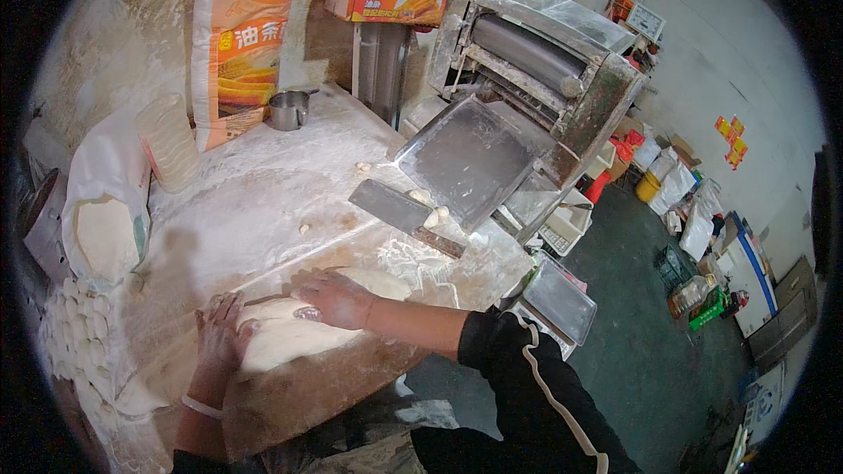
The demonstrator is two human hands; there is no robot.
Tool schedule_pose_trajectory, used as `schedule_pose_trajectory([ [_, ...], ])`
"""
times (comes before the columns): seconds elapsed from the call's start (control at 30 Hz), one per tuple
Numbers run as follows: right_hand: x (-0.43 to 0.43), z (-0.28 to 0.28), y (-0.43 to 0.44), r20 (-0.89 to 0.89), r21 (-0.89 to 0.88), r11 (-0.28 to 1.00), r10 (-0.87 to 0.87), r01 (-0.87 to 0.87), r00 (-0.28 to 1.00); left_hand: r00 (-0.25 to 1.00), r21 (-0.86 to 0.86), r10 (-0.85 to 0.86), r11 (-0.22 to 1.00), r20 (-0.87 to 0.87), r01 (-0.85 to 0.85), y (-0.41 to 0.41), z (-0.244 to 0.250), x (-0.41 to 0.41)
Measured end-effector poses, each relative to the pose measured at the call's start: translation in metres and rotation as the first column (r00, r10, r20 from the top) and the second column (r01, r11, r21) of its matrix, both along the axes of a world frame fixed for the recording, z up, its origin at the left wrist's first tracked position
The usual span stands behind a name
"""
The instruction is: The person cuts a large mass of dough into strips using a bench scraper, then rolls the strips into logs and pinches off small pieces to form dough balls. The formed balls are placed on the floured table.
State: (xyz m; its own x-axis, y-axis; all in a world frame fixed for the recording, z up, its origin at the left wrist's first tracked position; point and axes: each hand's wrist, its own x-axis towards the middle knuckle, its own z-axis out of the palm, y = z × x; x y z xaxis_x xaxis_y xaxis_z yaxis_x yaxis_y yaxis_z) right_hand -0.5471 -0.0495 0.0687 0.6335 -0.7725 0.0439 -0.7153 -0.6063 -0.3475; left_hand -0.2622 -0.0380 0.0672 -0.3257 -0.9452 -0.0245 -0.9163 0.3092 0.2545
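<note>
A long, soft slab of white dough (290, 342) lies along the near edge of the floured wooden worktable (263, 210). At its left end, my left hand (222, 336) touches the dough with its fingers apart. My right hand (339, 299) lies palm down across the dough's middle, its fingers reaching to the far edge. Beyond the right hand, the dough tapers to a rounded end. A broad-bladed cleaver (392, 203) with a wooden handle lies flat farther back, with small dough scraps (436, 216) against its blade.
A dough sheeter (527, 46) with a metal feed tray (471, 155) stands at the back right. An open flour sack (108, 230) and several small dough pieces (79, 329) are at the left. A metal measuring cup (288, 110) sits by an upright printed sack (244, 46).
</note>
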Motion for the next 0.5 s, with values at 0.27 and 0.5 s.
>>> schedule_pose_trajectory([
  [0.27, 0.001, -0.008, -0.014, -0.094, 0.005, 0.992, -0.122, 0.123, 0.988, 0.995, -0.203, -0.094, 0.975, -0.033, 0.086, -0.010, -0.029, 0.030],
  [0.5, -0.021, -0.017, -0.002, -0.059, -0.201, 0.971, -0.146, 0.131, 0.987, 0.976, -0.063, 0.203, 0.978, 0.076, -0.198, 0.013, -0.015, 0.113],
])
